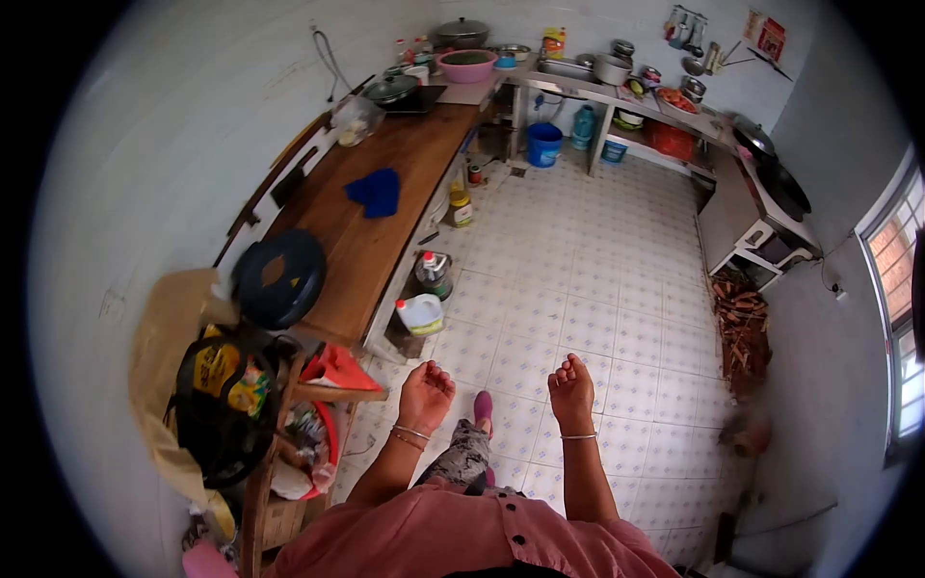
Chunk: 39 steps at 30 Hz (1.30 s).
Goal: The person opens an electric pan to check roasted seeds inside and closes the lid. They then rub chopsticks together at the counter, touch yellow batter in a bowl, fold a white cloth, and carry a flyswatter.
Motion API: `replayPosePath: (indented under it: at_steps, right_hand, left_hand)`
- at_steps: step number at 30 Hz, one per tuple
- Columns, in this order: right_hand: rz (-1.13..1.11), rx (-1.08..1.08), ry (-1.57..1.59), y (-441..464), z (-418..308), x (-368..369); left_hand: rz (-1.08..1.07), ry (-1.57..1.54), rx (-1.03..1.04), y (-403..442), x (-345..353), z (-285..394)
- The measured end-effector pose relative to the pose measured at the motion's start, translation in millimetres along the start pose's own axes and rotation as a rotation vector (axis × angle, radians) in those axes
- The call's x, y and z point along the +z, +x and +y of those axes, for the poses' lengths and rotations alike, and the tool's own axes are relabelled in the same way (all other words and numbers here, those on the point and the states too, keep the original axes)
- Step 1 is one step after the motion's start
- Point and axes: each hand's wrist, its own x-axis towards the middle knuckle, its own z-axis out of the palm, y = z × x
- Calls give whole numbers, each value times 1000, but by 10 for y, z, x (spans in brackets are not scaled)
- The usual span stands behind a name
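Note:
My left hand (427, 395) is held out in front of me above the tiled floor (617, 289), palm turned up, fingers loosely curled and nothing in it. My right hand (571, 387) is at about the same height, its fingers half bent, with no object visible in it. Neither hand touches anything. Nearest to the left hand are a white jug with a red cap (421, 315) on the floor and a red bag (339, 370) on a wooden rack (275, 462). One pink shoe (483, 407) shows between my hands.
Along the left wall runs a wooden counter (424, 144) with a blue cloth (374, 193) and a dark round lid (279, 279). At the back are a sink (567, 68), a pink basin (467, 66) and a blue bucket (543, 144). Firewood (740, 323) lies by the right wall.

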Motion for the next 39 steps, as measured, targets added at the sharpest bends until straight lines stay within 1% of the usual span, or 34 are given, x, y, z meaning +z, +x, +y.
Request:
replayPosePath:
  at_steps: [5, 8, 10, 12, 15, 17, 19, 22, 27, 28, 29, 30, 31, 32, 33, 35, 36, 39]
  right_hand:
    - [38, -99, -11, 743, -593, 187]
    - [70, -150, -21, 1286, -948, 348]
    - [87, -164, -30, 1728, -1267, 499]
    - [49, -195, -22, 2087, -1526, 552]
    - [62, -282, -38, 2507, -1997, 834]
    - [102, -333, -5, 2697, -2233, 963]
    - [132, -385, 34, 2885, -2398, 928]
    - [204, -363, 85, 3241, -2617, 724]
    - [270, -341, 174, 4040, -3182, 512]
    - [196, -352, 184, 4293, -3353, 491]
    - [119, -331, 185, 4552, -3458, 486]
    - [160, -358, 152, 4756, -3594, 629]
    - [64, -309, 140, 5103, -3761, 575]
    - [57, -279, 131, 5379, -3921, 621]
    - [60, -256, 129, 5651, -4033, 745]
    - [-40, -168, 109, 6093, -4221, 1060]
    - [-5, -144, 77, 6269, -4283, 1293]
    - [-88, -73, 8, 6901, -4361, 1585]
  left_hand:
    - [14, -12, -58, 964, 520, -259]
    - [-26, -42, -119, 1719, 808, -401]
    - [-87, -54, -163, 2247, 1144, -486]
    - [-176, -37, -197, 2659, 1427, -557]
    - [-160, -36, -200, 3198, 2041, -712]
    - [-143, 10, -237, 3562, 2259, -851]
    - [-156, 14, -331, 3861, 2499, -1041]
    - [-117, 57, -408, 4288, 2742, -1325]
    - [-141, 67, -429, 5078, 3081, -1766]
    - [-132, 43, -424, 5262, 3151, -1832]
    - [-112, 21, -364, 5430, 3197, -1884]
    - [-123, 18, -372, 5624, 3287, -1954]
    - [-136, 4, -365, 5808, 3400, -2003]
    - [-144, -12, -326, 5961, 3532, -2066]
    - [-149, -20, -297, 6111, 3665, -2066]
    - [-125, -27, -194, 6189, 4090, -2010]
    - [-141, -3, -167, 6266, 4260, -1984]
    - [-102, -14, -36, 6477, 4396, -1885]
